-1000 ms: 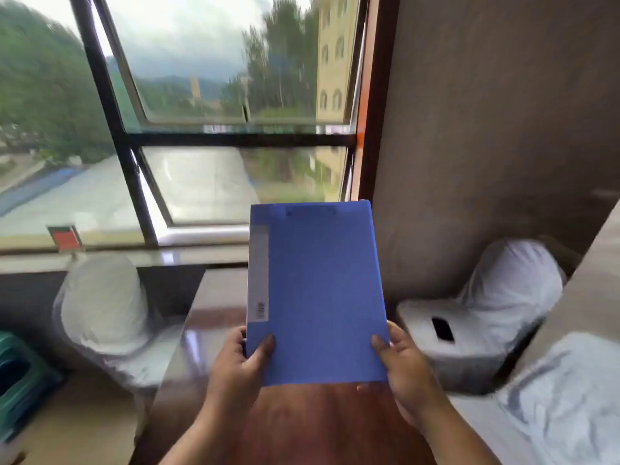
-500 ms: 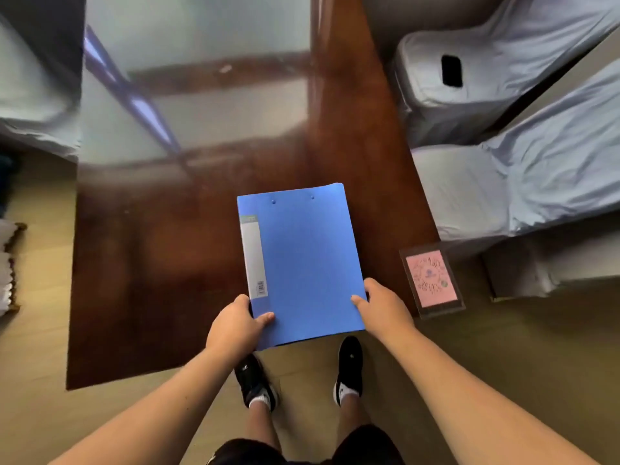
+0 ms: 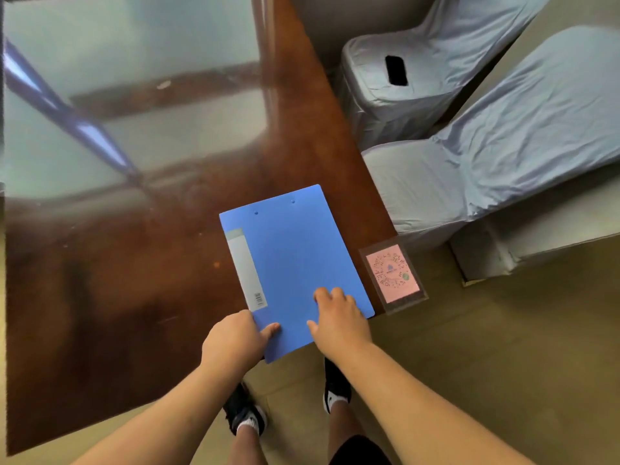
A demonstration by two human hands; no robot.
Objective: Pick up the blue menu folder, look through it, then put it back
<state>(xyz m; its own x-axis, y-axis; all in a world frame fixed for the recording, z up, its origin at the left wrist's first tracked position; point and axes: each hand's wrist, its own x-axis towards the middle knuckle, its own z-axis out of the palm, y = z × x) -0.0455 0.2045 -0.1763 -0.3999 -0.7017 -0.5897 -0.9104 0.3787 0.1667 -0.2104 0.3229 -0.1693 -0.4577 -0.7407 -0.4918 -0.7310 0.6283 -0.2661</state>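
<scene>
Head view: a closed blue folder (image 3: pixel 295 266) lies on the near right corner of a glossy dark wooden bench (image 3: pixel 117 297), turned a little so its far end leans to the left. Its nearest corner sticks out past the bench edge over the floor (image 3: pixel 486 347). A pale label strip (image 3: pixel 246 270) with a small barcode runs along the folder's left side, and two small rivets show near its far edge.

The left hand (image 3: pixel 235 344) grips the folder's near left corner, thumb on the cover and the other fingers tucked under and out of sight. The right hand (image 3: pixel 339 322) rests on top of the cover near its lower right part, fingers (image 3: pixel 323 293) spread and pressing flat, not curled around anything.

Just beside the folder on the right, at the bench corner, is a clear stand holding a pink card (image 3: pixel 392 273) with a round printed code. It seems to be touching or nearly touching the folder's right edge; I cannot tell which.

Beyond the bench on the right stand two chairs (image 3: pixel 503 129) under pale grey covers. The bench top mirrors a window. Below, the person's two dark shoes (image 3: pixel 335 387) with white socks stand on the floor.
</scene>
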